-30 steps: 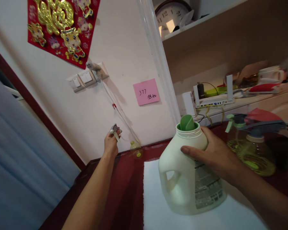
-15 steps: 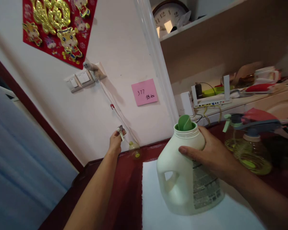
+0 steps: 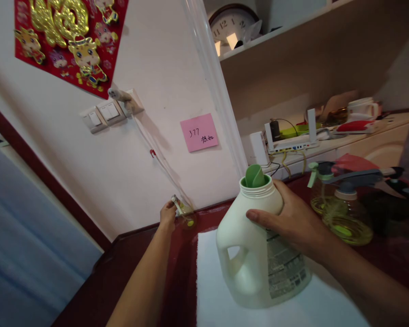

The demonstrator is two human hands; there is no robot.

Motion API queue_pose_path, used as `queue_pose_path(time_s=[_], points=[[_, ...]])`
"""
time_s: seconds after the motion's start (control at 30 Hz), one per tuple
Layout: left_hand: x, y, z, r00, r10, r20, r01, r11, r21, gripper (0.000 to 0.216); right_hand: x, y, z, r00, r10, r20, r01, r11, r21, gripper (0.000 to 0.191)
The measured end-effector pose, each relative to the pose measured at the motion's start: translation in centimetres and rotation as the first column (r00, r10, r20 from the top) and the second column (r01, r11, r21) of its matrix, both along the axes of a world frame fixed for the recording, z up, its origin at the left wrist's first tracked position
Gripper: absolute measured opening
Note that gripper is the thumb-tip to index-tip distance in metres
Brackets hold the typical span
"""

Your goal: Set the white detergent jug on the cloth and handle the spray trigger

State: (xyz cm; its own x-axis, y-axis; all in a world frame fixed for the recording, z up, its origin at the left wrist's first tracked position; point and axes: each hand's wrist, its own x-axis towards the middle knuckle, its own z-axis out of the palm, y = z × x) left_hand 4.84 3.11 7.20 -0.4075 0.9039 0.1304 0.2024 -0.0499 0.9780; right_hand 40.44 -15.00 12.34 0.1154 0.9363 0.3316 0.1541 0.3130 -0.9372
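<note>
I take the white detergent jug (image 3: 259,254) as the landmark. It stands upright on a white mat (image 3: 221,295) laid over a dark red tabletop (image 3: 136,268), cap off, with a green pouring spout (image 3: 254,176) showing in its open neck and its moulded handle turned toward me.

My right hand (image 3: 288,220) grips the jug's shoulder just below the neck: fingers spread and wrapped around the far side, thumb pressed on the near side.

My left hand (image 3: 168,214) is well to the left of the jug, at the back edge of the tabletop by the wall. Its fingers are closed on a small white spray head (image 3: 176,203), which sits at the top of a small clear bottle (image 3: 187,217) holding yellow-green liquid. Whether the head is seated on that bottle I cannot tell.

To the right of the jug, near it, stands a larger clear spray bottle (image 3: 341,213) with yellow liquid. On the wall behind the jug hangs a pink sticky note (image 3: 199,132).
</note>
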Motion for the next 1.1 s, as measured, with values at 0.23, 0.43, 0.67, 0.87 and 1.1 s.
queue_pose_path(time_s=[0.23, 0.43, 0.67, 0.87, 1.1], points=[[0.6, -0.5, 0.3, 1.000, 0.007, 0.017, -0.006, 0.999, -0.034, 0.032, 0.0, 0.0, 0.0, 1.000, 0.020, -0.012, -0.020, 1.000, 0.004, 0.065], [1.2, -0.7, 0.7, 1.000, 0.014, 0.022, -0.013, 0.999, -0.052, 0.033, 0.0, 0.0, -0.1, 1.000, 0.013, -0.013, -0.013, 1.000, 0.001, 0.066], [1.5, -1.1, 0.7, 1.000, -0.020, 0.016, 0.021, 0.999, -0.033, 0.033, 0.1, 0.1, 0.1, 1.000, 0.009, -0.009, -0.009, 1.000, -0.001, 0.065], [1.3, -1.7, 0.9, 0.997, -0.073, -0.001, 0.073, 0.997, -0.016, 0.032, 0.1, 0.2, -0.2, 0.999, 0.021, -0.025, -0.021, 1.000, 0.011, 0.066], [0.9, -1.8, 0.5, 0.994, -0.106, 0.000, 0.106, 0.994, -0.031, 0.029, 0.1, 0.1, -0.3, 1.000, 0.009, -0.008, -0.009, 1.000, 0.017, 0.066]])
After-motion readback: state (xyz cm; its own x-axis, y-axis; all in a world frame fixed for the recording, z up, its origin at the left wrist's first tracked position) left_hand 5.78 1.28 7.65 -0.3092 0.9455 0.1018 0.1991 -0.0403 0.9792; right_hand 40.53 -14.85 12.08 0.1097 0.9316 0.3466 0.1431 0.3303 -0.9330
